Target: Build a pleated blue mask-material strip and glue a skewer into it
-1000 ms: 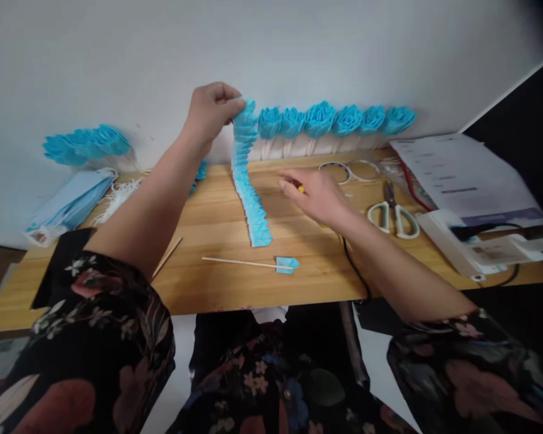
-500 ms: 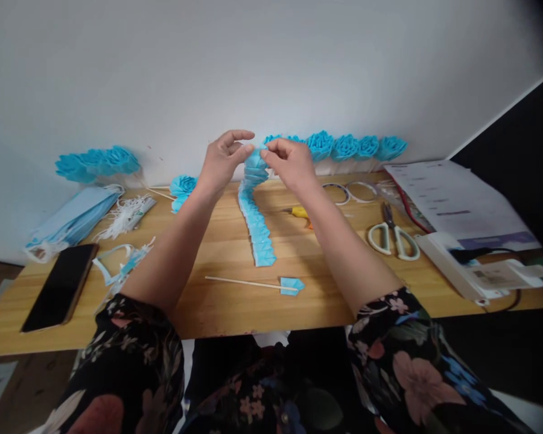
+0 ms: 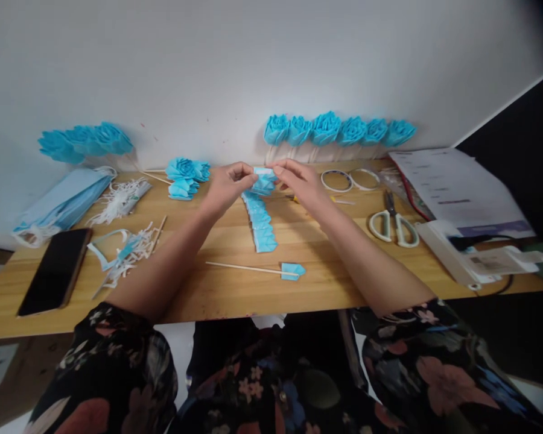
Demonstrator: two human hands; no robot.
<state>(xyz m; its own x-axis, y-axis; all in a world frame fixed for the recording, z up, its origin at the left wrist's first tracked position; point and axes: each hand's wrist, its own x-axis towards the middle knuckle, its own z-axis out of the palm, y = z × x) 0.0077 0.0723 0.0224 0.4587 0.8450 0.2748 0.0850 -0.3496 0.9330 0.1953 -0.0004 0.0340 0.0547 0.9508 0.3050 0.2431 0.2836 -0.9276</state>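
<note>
Currently, the long pleated strip of light-blue sheet material [image 3: 261,224] stands at the centre of the work area, its far end raised between the two hands and its near end lying on the wooden tabletop [image 3: 326,289]. A narrow white band [image 3: 263,171] shows along the top of the raised end.

Grip: the left hand [image 3: 230,188] pinches the left edge of that end between thumb and fingers; the right hand [image 3: 299,184] pinches the right edge likewise (whether each pinch is tight or loose cannot be told).

Step in hand: judged from the posture, positioning the raised end with both hands. The next move calls for even tension across both edges, so that the pleats are neither crushed nor pulled open.

Nearer the operator, a thin pale wooden stick [image 3: 242,267] lies crosswise, one end over a small light-blue pointed tab [image 3: 291,271]. A yellow tool [image 3: 291,198] is partly hidden behind the right hand. To the right of it lie white-handled scissors [image 3: 391,208]. Against the wall leans a row of bright-blue ruffled flowers on pale stems [image 3: 326,129]; a black phone [image 3: 54,272] lies at the far left.
</note>
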